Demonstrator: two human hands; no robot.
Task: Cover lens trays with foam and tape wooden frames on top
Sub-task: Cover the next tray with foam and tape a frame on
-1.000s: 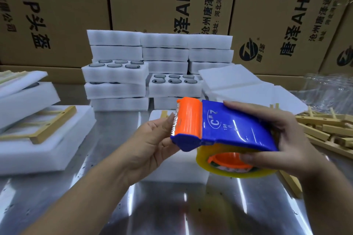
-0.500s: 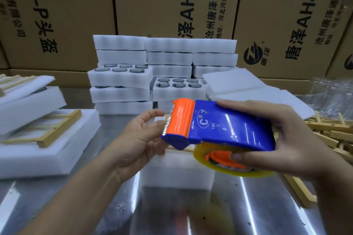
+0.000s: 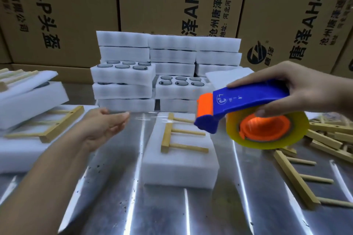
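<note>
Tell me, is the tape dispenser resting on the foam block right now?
No, the right hand holds the tape dispenser above the foam block.

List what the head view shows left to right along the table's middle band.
Framed foam stack → left hand → foam-covered tray with wooden frame → tape dispenser in right hand → loose wooden frames.

**Print on the cartons and the dispenser**

Behind your tabletop, the left cardboard carton [image 3: 57, 15] carried "头盔" and "-P", printed sideways. The middle carton [image 3: 172, 0] read "泽AH4.", with "沧州唐泽通信" and "地址:河北河间经济开" in smaller type. The right carton [image 3: 286, 25] showed a round black logo, "唐泽AH4." and "沧州唐泽通". The blue tape dispenser [image 3: 248, 99] bore a circled "C" mark; its small print was unreadable.
</note>
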